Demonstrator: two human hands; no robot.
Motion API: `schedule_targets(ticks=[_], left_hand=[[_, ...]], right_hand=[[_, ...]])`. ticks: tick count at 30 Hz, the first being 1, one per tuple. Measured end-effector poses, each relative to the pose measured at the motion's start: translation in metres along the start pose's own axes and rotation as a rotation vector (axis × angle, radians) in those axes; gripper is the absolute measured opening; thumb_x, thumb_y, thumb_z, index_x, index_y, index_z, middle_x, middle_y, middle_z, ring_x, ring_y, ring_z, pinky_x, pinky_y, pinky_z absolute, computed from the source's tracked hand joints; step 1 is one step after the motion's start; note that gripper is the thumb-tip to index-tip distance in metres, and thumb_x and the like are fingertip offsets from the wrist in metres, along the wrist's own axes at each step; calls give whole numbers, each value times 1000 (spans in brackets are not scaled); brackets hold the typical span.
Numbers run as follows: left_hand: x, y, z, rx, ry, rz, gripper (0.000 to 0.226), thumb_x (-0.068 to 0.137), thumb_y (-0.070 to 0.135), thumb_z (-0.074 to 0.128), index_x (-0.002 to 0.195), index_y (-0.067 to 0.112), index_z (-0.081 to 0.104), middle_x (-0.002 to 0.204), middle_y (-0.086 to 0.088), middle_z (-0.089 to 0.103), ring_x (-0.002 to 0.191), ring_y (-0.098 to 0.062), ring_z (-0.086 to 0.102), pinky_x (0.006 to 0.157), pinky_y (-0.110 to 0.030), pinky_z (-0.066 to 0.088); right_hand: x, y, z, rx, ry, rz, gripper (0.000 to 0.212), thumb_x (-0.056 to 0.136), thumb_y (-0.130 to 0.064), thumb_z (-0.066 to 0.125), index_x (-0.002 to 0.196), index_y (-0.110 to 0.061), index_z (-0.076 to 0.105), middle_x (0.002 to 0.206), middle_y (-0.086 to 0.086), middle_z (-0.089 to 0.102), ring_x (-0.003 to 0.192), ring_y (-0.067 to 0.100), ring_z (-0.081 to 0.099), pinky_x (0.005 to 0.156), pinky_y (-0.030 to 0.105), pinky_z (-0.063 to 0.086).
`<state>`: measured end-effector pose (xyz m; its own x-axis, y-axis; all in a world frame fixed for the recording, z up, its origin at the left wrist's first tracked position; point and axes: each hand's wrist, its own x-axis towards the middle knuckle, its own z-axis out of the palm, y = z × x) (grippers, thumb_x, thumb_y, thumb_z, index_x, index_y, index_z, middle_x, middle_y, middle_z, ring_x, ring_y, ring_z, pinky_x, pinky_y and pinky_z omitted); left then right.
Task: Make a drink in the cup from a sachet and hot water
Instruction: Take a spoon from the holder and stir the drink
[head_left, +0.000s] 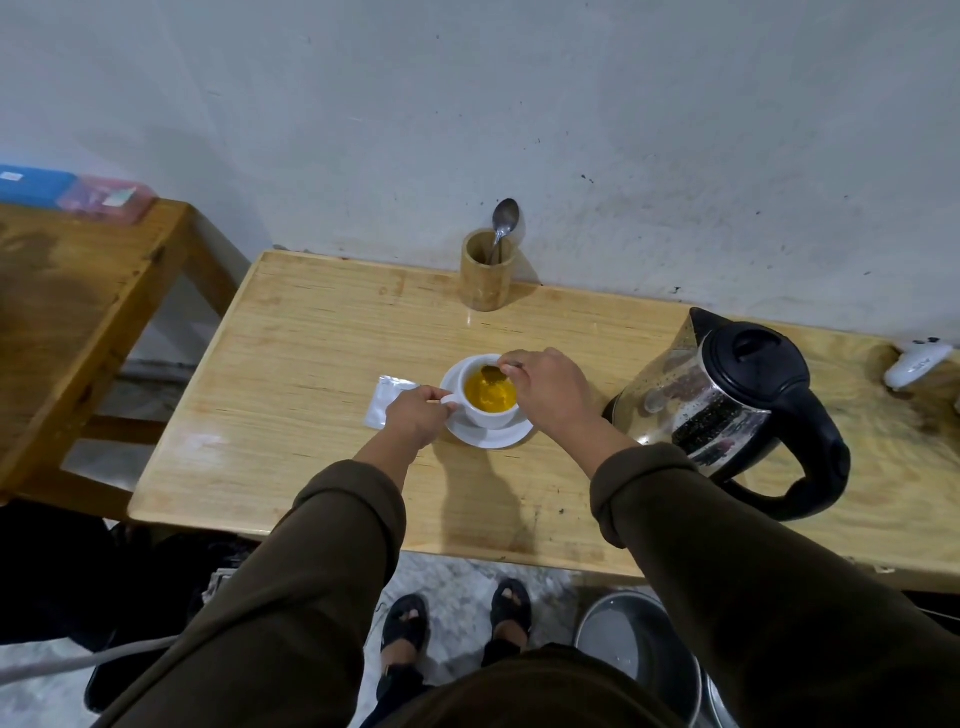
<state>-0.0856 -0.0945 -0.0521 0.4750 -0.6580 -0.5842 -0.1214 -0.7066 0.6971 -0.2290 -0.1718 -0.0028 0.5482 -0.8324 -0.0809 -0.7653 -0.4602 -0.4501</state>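
Stirring stage: powder and water are already in.
Your right hand (545, 392) pinches a small metal spoon (491, 372) in the white ceramic cup (488, 397) of yellow drink; your left hand (415, 415) grips its handle (emptied silver sachet (387, 400) beside, on the wooden surface (311, 364)).

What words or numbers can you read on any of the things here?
None can be read for sure.
White controller at the table's right edge: dark marks, too blurred to read.
Blue box on the left table: a small white label, too small to read.
Pink box beside it: a label, blurred.
Sachet, kettle and cup: no writing shows.
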Motion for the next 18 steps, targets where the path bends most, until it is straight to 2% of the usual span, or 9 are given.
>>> schedule_targets(ticks=[3,5,9,12,15,18], left_hand=[[-1,0,0,3,0,0,34,93,29,55,123,16,60,126,-8,61,99,-18,52,85,-28,43],[-2,0,0,7,2,-3,34,93,29,55,124,16,60,127,-8,61,109,-22,55,89,-29,43],[-2,0,0,-1,2,-10,35,92,30,56,123,16,62,127,-8,62,118,-24,55,94,-30,44],[-2,1,0,-8,-4,-15,35,91,29,57,123,16,62,127,-8,62,117,-24,55,91,-29,43],[-2,1,0,-12,5,-18,35,92,29,57,123,15,61,127,-8,61,117,-24,55,86,-27,42],[-3,1,0,-7,10,-21,33,91,29,57,122,16,61,127,-7,62,117,-24,56,86,-26,42]], right_hand=[[-1,0,3,62,-48,-2,26,95,-26,48,109,-19,69,102,12,72,98,28,60,82,36,48],[-1,2,4,90,-64,5,26,93,-28,50,101,-18,72,98,12,73,94,28,63,83,38,51],[-1,5,0,74,-50,17,30,94,-27,47,90,-8,69,88,14,70,84,30,63,74,40,50],[0,8,-2,27,-6,31,27,96,-25,43,99,-13,67,93,13,68,91,29,60,72,37,48],[0,8,-1,20,8,54,29,97,-29,42,112,-24,67,104,8,69,99,24,57,79,36,48],[-1,6,0,77,-11,56,28,96,-30,46,114,-25,67,104,10,69,99,25,60,83,36,50]])
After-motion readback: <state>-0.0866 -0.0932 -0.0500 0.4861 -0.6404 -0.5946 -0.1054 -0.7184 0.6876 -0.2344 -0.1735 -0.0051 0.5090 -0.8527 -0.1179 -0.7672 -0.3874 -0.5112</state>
